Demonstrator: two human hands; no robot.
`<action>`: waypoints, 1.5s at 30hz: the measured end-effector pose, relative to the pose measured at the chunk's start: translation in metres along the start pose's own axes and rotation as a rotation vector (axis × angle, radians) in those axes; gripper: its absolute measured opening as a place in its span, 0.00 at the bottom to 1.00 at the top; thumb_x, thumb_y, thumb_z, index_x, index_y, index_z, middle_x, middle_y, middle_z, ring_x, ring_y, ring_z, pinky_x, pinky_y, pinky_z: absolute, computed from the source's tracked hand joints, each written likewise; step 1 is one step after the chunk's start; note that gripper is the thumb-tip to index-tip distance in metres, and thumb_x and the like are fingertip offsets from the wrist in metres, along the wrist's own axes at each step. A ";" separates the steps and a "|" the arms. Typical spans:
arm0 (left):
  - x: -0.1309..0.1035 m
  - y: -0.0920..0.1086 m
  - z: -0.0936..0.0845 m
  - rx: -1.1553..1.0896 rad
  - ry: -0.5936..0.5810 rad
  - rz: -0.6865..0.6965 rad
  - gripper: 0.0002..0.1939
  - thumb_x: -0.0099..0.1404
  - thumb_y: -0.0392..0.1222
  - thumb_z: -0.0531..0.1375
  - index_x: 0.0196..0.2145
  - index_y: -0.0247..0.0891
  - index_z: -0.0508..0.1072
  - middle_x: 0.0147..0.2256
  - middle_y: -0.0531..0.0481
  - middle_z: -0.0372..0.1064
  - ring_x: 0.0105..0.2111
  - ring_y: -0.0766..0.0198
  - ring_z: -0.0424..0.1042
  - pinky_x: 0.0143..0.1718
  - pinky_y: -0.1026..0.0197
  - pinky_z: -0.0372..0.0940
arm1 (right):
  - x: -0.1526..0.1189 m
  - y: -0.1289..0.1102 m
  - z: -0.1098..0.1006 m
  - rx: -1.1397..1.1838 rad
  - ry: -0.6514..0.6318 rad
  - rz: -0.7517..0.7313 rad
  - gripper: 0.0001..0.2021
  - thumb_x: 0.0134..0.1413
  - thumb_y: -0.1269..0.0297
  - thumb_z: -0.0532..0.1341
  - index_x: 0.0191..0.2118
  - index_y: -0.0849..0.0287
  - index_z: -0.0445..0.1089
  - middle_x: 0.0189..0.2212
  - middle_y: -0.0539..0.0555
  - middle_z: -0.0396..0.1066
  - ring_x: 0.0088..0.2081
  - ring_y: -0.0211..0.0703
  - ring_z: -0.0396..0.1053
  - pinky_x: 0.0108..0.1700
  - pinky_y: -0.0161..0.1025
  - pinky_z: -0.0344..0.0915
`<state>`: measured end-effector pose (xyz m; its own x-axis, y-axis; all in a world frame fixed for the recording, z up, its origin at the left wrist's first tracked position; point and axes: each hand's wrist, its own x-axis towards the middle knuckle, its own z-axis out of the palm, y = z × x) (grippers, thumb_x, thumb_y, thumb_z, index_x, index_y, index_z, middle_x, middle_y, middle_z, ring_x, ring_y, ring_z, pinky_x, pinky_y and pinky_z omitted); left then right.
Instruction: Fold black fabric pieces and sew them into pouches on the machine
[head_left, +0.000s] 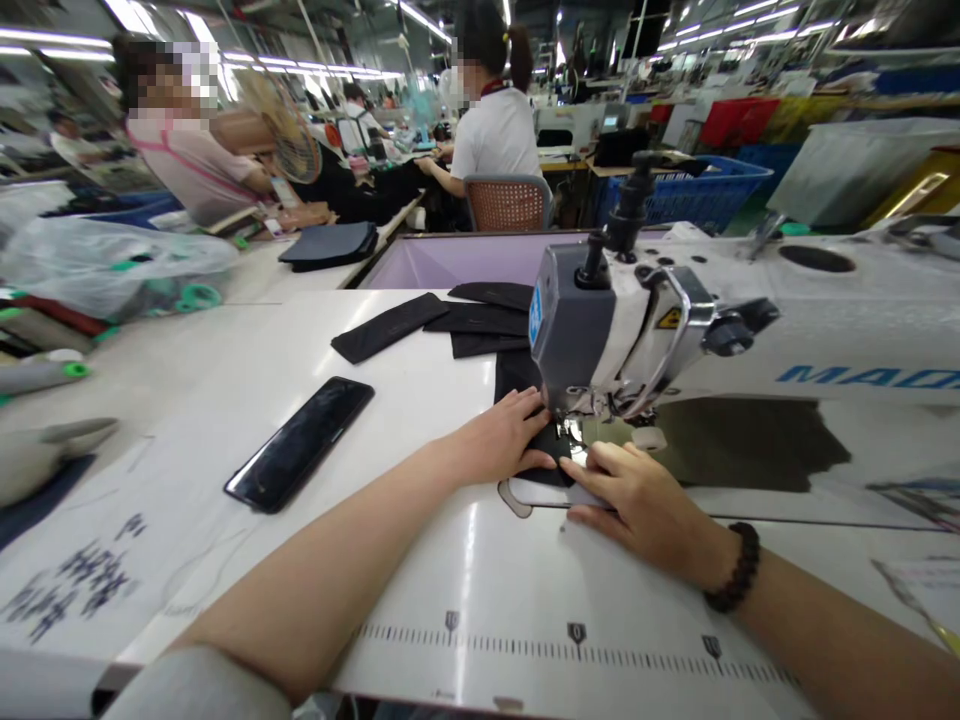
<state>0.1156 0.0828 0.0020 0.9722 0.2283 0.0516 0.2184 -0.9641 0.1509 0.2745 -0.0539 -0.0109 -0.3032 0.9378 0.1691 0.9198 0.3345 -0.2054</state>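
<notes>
A piece of black fabric [551, 462] lies under the needle area of a white and grey sewing machine [574, 320]. My left hand [499, 440] rests flat on it, left of the presser foot [571, 430], fingers stretched toward the machine head. On the near right side, my right hand [637, 505] touches the fabric's edge with an outstretched index finger; its thumb is apart and lower, and the other fingers are bent. Behind my left hand, more black fabric pieces [480, 318] lie on the white table [420, 560].
A black phone [300, 443] lies left of my left forearm. Thread cones [45, 375] and a plastic bag [112, 262] sit at the far left. Dark fabric [750, 445] lies beneath the machine arm. Two co-workers [499, 130] sit ahead, near a blue basket [697, 190].
</notes>
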 end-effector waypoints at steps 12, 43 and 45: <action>-0.017 0.028 -0.016 0.089 -0.093 0.210 0.10 0.64 0.37 0.52 0.35 0.34 0.72 0.36 0.46 0.67 0.38 0.60 0.65 0.39 0.60 0.62 | -0.004 0.000 -0.003 0.020 0.025 -0.137 0.19 0.57 0.55 0.48 0.42 0.63 0.69 0.27 0.55 0.64 0.29 0.39 0.59 0.32 0.38 0.55; -0.007 0.004 0.008 -0.021 0.042 0.081 0.12 0.64 0.38 0.51 0.43 0.31 0.67 0.44 0.42 0.62 0.48 0.57 0.60 0.49 0.57 0.60 | 0.005 0.004 0.006 -0.113 0.057 0.045 0.20 0.57 0.54 0.49 0.46 0.63 0.65 0.30 0.57 0.65 0.28 0.40 0.60 0.31 0.37 0.55; -0.006 0.003 0.009 -0.019 0.056 0.073 0.12 0.64 0.38 0.51 0.44 0.30 0.66 0.45 0.42 0.61 0.49 0.56 0.58 0.49 0.57 0.60 | 0.005 0.004 0.006 -0.118 0.059 0.046 0.19 0.57 0.54 0.49 0.45 0.63 0.65 0.30 0.56 0.65 0.28 0.40 0.60 0.31 0.38 0.55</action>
<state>0.1113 0.0770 -0.0071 0.9792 0.1653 0.1179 0.1451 -0.9759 0.1632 0.2747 -0.0473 -0.0166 -0.2484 0.9436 0.2190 0.9562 0.2750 -0.1002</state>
